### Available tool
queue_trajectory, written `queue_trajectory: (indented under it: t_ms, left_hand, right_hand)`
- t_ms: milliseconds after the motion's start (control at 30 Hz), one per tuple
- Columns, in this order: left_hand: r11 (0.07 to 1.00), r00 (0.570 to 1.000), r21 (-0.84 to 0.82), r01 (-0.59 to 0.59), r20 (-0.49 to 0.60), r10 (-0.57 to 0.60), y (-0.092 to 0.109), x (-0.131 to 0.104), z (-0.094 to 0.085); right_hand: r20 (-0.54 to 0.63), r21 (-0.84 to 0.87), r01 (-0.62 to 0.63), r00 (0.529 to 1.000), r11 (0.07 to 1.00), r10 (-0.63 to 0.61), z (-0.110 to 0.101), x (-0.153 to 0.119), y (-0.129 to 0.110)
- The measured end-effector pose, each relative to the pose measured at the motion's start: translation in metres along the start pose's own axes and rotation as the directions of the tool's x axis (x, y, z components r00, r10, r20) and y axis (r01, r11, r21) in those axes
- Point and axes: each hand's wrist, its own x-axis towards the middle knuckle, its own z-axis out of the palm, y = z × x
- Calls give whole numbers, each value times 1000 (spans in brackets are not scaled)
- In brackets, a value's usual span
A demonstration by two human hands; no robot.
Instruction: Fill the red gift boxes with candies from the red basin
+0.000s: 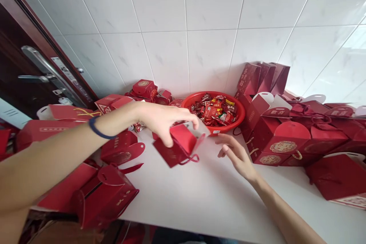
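little red box in the left hand, right hand free next to the candy basin

so the left arm, with a dark blue band point(98, 131) on the wrist, reaches in from the left side. left hand point(157, 118) is palm down, thumb on the near side and fingers bent over the far side, clamped on a small red box point(170, 154). the box is tilted over the white table point(183, 202), just in front of the red basin point(243, 116), with a cord point(194, 158) dangling. can't tell if its base touches down.

right hand point(237, 156) comes up from the lower right, fingers loosely curled, thumb apart, holding nothing.

writing-wise: wrapped candies point(213, 112) have print too small to read, stacked boxes point(274, 137) show round gold emblems, and the basin's white sticker point(216, 132) is illegible.
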Motion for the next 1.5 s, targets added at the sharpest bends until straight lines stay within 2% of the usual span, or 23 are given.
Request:
queue_trajectory:
  t_ms: [67, 133, 233, 333, 467, 667, 800, 900, 967, 1067, 1167, 1233, 1300, 1400, 1500]
  left_hand:
    - [997, 997, -20, -76, 19, 76, 22, 24, 7]
    - [995, 994, 5, -96, -44, 97, 33, 49, 18]
    - [991, 987, 63, -120, -101, 126, 40, 77, 33]
    - [994, 990, 16, -112, -83, 113, 45, 92, 47]
    - [985, 995, -159, -64, -85, 50, 46, 96, 66]
    - [944, 980, -329, -12, -190, -54, 32, 99, 88]
    - [880, 957, -474, 22, -246, -157, 19, 98, 99]
    - [855, 941, -513, 77, -246, -232, 15, 95, 111]
    - [850, 908, -514, 115, -294, -300, 17, 94, 122]
    - [832, 833, -536, 144, -388, -394, 24, 94, 138]
    - [818, 800, -569, 80, -453, -393, 26, 90, 151]
    - [793, 807, -609, 28, -454, -377, 24, 84, 155]
    - [771, 844, -637, -16, -422, -331, 20, 77, 157]
    - [777, 920, -624, -86, -349, -179, 14, 65, 157]
    - [786, 954, -605, -129, -293, -69, 8, 59, 157]
  right_hand:
    - [-63, 96, 49, 997, 994, -44, -7, 0, -8]
    - [-101, 124, 74, 993, 989, -62, -15, 0, -14]
    - [-145, 76, 48, 989, 996, -36, -26, -2, -16]
    - [-218, -33, -10, 976, 999, 3, -30, -2, -15]
    - [-227, -158, -53, 974, 986, 16, -28, -2, -14]
    - [-177, -94, 9, 984, 996, -26, -32, -1, -16]
    - [-52, -217, 35, 997, 976, -48, -40, 1, -13]
    - [40, -298, 21, 999, 954, -9, -38, 2, -10]
    - [98, -313, 17, 995, 950, 14, -34, 2, -10]
    - [136, -314, -5, 989, 949, 51, -26, 1, -11]
    - [123, -300, -55, 988, 952, 96, -22, 0, -14]
    - [162, -264, -60, 981, 963, 106, -23, -1, -15]
    - [234, -213, -45, 967, 976, 96, -25, -1, -16]
    - [317, -187, -38, 943, 982, 97, -26, -2, -16]
    - [361, -252, -28, 925, 967, 121, -23, -1, -16]
